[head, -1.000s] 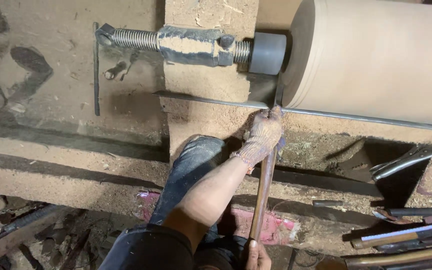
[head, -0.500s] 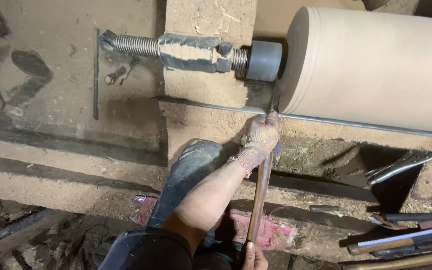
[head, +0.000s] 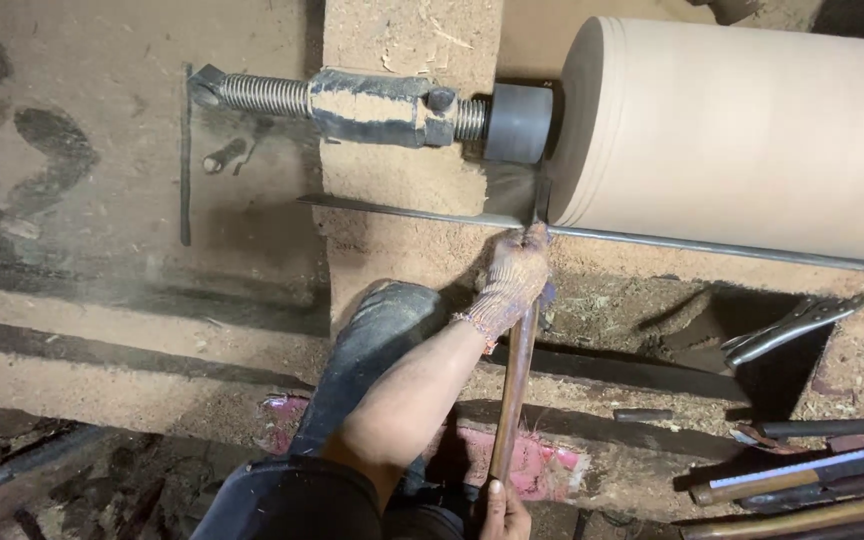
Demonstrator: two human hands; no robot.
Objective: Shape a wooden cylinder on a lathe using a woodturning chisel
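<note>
Head view: the left hand (head: 512, 280), gloved, is clamped round the chisel (head: 514, 370) near its tip, pressing it on the rest bar (head: 712, 248) against the near left end of the cylinder (head: 752, 130). The right hand (head: 502, 512) is closed on the handle end. Best kept low, firm and steady on the bar.

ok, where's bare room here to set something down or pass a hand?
Free: the sawdust-covered bench left of the threaded screw, and the strip left of the knee. Crowded: the loose tools at lower right, and around the left hand at the tool rest.
</note>
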